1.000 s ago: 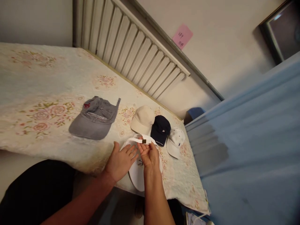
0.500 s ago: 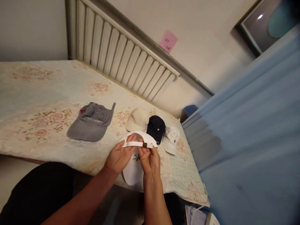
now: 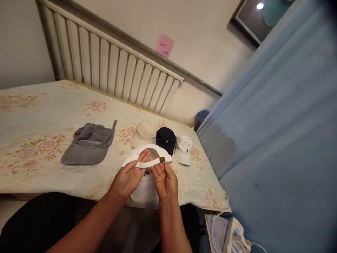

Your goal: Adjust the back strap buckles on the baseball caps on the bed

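Both my hands hold a white cap (image 3: 147, 151) lifted slightly above the near edge of the flowered bed cover (image 3: 47, 112). My left hand (image 3: 129, 177) grips the cap's rear strap with thumb and fingers. My right hand (image 3: 164, 179) pinches the same strap near its small brown buckle (image 3: 162, 159). Beyond the white cap lie a beige cap (image 3: 143, 133), a navy cap (image 3: 165, 139) and a small white cap (image 3: 183, 149) in a row. A grey cap (image 3: 88, 143) rests flat to the left.
A slatted white headboard (image 3: 110, 73) runs along the wall behind the bed, with a pink sticky note (image 3: 164, 45) above it. A blue curtain (image 3: 279, 133) fills the right side. A white device with a cord (image 3: 235, 237) lies at the bottom right.
The white cap has been raised off the cover and my left hand moved from resting flat on it to gripping the strap. The camera view shifted, so everything sits further left.
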A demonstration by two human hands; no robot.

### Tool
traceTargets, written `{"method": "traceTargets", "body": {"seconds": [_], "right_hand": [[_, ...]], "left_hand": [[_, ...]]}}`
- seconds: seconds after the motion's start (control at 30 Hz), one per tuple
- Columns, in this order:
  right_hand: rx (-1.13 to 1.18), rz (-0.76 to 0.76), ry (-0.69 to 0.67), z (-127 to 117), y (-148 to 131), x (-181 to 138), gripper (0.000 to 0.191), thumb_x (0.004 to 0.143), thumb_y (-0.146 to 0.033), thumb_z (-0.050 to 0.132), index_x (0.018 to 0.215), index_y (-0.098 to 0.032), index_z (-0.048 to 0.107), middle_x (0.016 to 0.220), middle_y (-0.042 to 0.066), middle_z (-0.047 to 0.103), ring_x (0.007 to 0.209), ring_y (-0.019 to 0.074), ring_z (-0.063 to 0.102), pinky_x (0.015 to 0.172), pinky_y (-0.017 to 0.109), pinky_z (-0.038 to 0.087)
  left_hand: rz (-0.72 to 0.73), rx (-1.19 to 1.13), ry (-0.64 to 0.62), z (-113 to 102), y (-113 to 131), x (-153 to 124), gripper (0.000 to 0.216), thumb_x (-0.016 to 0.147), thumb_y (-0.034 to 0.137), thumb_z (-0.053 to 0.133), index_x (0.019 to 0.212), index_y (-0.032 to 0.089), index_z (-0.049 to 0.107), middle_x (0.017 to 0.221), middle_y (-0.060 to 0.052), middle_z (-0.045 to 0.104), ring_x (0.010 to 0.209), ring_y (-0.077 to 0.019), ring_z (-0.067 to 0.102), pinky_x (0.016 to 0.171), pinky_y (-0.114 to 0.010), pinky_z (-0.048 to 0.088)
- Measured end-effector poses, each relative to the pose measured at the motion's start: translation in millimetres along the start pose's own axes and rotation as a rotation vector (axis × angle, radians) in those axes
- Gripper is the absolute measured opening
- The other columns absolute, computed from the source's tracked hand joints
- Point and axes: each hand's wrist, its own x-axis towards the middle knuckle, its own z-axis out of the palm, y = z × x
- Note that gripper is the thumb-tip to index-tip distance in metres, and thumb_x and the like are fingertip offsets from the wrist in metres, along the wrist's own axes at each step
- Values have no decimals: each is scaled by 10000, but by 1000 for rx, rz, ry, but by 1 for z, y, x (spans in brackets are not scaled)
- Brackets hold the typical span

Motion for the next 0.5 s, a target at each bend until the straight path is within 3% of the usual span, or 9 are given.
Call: {"method": "traceTargets", "body": {"seconds": [0.23,0.5], "right_hand": [[-11,-62,22,-5,-14,-1,254,752,-217,655,987,-137,600,990,107,721,970,227,689,948,418,500],[-156,-359,249,-9,-18,-14,243,785,-328,645,934,-170,538,842,47,701,844,205,711,804,354,553]], "left_hand": [[-39,-28,-55,3,-7,-3,639,913,138,383,1508,228,169,1478,-64,427,1380,-192,339,1170,-389,261],[-75,-23,-25,15,-11,-10,664,907,106,370,1516,205,124,1467,-62,444,1371,-158,352,1133,-296,323]]}}
